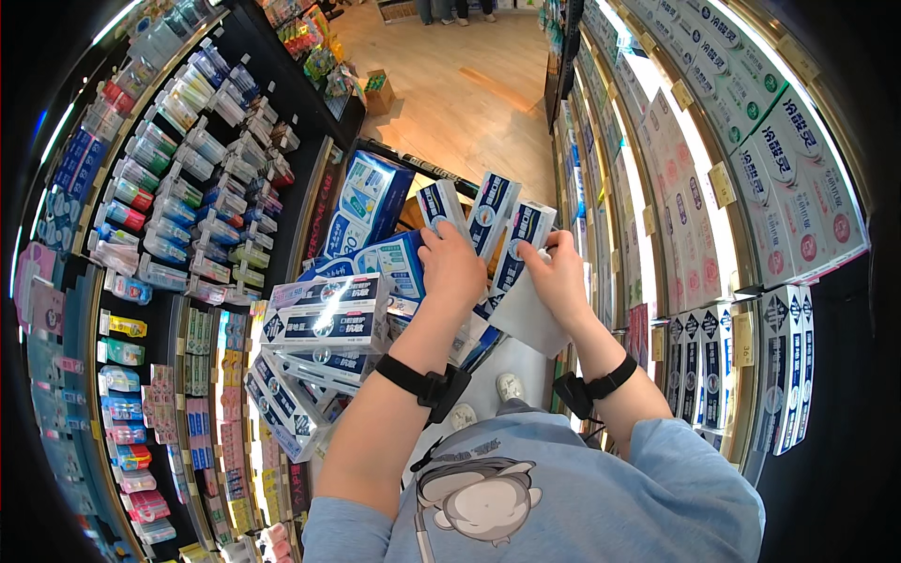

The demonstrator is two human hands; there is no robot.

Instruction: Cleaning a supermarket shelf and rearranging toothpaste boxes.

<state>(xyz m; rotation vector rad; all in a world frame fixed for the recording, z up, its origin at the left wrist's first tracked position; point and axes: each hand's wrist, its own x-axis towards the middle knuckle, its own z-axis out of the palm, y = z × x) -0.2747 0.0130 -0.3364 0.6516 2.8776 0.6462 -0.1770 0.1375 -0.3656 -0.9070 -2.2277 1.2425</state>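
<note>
Before me, boxed toothpastes lie in a heap. The fingers of my left hand point(454, 267) rest on a toothpaste box point(438, 204); whether they grip it is unclear. A second box point(493, 211) stands between my hands. My right hand point(559, 278) pinches a whitish sheet or bag point(531, 317) against the face of a third box point(524, 243). Shrink-wrapped toothpaste packs point(324, 310) are stacked left of my left forearm, with more packs point(281, 405) tilted below them. Behind my left hand are large blue packs point(373, 197).
Toothbrush racks point(204, 183) line the left side. Shelves of toothpaste boxes point(788, 162) rise close on my right. A cardboard box point(379, 91) stands on the wooden floor farther along the aisle. Other people's legs point(454, 8) show at the top. My shoes point(509, 387) are below the heap.
</note>
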